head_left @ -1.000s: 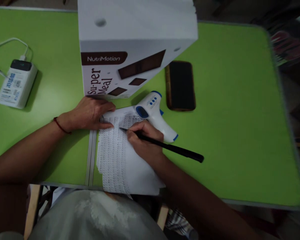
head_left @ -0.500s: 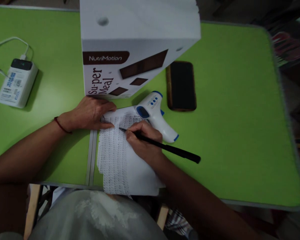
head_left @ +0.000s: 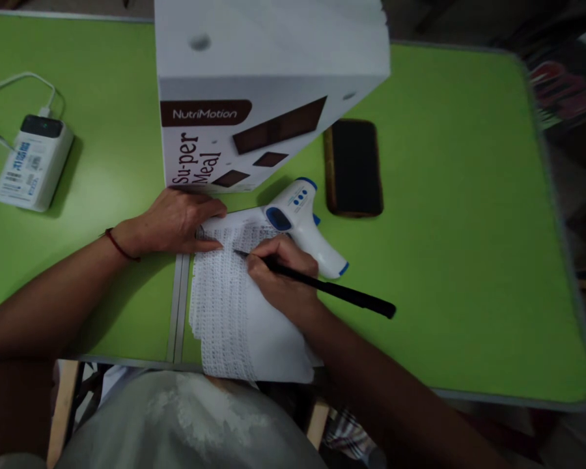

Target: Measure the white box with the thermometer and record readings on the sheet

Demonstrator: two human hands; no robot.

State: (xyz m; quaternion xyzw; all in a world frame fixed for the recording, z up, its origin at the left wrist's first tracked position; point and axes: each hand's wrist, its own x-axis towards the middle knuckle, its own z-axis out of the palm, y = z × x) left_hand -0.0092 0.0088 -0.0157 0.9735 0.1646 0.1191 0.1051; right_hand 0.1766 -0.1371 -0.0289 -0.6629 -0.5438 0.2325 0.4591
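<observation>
Dense rows of handwriting cover the left part of a white sheet of paper (head_left: 273, 339), whose lower end hangs over the table's near edge. My right hand (head_left: 286, 273) is closed round a long black pen (head_left: 344, 291), its tip touching the written rows. Resting at the paper's upper left corner, my left hand (head_left: 183, 221) lies with thumb and forefinger apart, holding nothing between them. A white and blue infrared thermometer (head_left: 308, 228) lies on the paper's upper right corner, just beyond my right hand.
A tall white NutriMotion box (head_left: 273, 39) stands right behind my left hand. To its right lies a dark phone (head_left: 354, 168) in a brown-edged case. A white power bank (head_left: 34, 166) with a plugged-in cable (head_left: 17, 77) sits left on the green table (head_left: 469, 228).
The pen's tip has shifted very slightly right along the written rows, and its rear end has swung a little to the right. My left hand stays in place.
</observation>
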